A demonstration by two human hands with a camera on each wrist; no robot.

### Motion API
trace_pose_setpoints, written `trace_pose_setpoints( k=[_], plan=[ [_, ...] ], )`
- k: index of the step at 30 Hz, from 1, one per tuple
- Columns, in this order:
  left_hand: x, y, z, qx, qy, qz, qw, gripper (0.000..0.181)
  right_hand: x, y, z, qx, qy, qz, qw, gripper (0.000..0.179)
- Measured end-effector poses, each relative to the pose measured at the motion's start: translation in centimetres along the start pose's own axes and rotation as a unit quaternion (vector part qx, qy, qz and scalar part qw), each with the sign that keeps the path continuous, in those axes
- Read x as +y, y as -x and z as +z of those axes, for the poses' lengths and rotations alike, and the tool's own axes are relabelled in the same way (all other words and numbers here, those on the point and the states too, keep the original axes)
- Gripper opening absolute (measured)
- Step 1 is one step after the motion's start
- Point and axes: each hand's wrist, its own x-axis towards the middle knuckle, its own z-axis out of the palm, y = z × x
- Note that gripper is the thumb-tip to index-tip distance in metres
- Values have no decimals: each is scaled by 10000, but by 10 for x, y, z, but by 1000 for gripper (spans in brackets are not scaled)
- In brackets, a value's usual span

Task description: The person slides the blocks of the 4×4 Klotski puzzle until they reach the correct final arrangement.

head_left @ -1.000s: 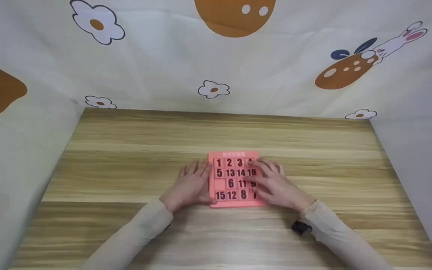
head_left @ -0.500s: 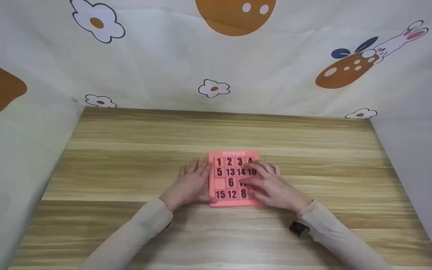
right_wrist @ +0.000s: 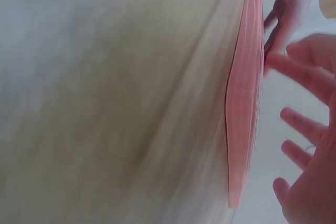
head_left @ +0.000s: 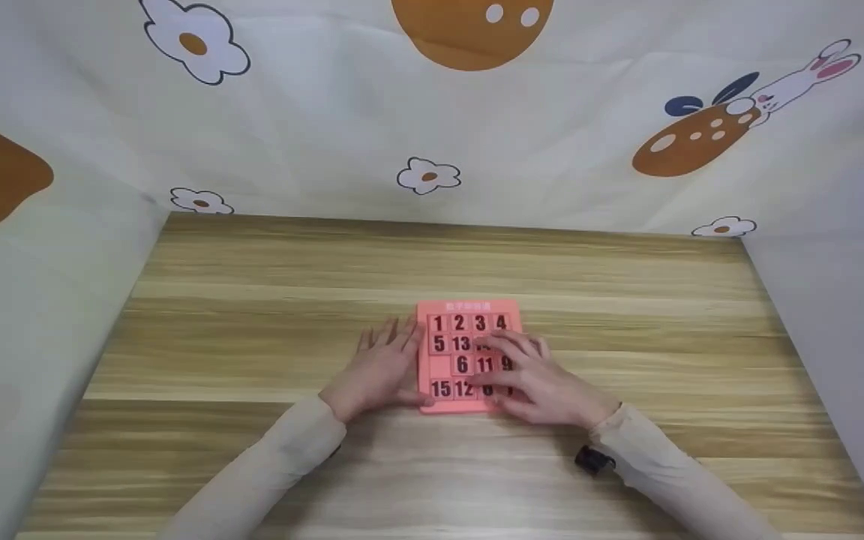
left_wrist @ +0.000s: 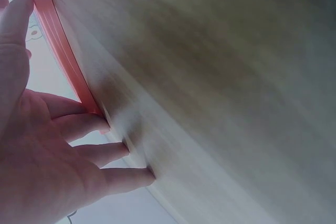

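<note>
A pink number slide puzzle [head_left: 451,407] lies flat on the table, with black numerals on its tiles. A gap [head_left: 439,366] shows at the left of its third row. My left hand [head_left: 376,375] rests along the left edge with fairly straight fingers; its thumb touches the lower left corner. In the left wrist view the puzzle's side [left_wrist: 65,56] runs between thumb and index finger. Over the right-hand tiles, my right hand [head_left: 548,386] spreads its fingers; the index finger reaches the second row and hides the 10. Several fingers appear raised in the right wrist view.
The wood-grain table [head_left: 289,262] stretches around the puzzle. Pale cloth [head_left: 312,127] printed with flowers, orange shapes and a rabbit encloses its back and sides. A black object [head_left: 595,459] sits at the right wrist, by the sleeve.
My right hand has shifted left and slightly down over the tiles, uncovering the 4 and covering the 10. The left hand has stayed put, and the visible tiles keep their places.
</note>
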Motion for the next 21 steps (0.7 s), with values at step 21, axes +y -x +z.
trace_pose_setpoints(
  k=[21],
  plan=[
    [0,1,-1,-3,-68,7,10000,118,-11,-15,-1,-475,363,587,9965,45]
  ],
)
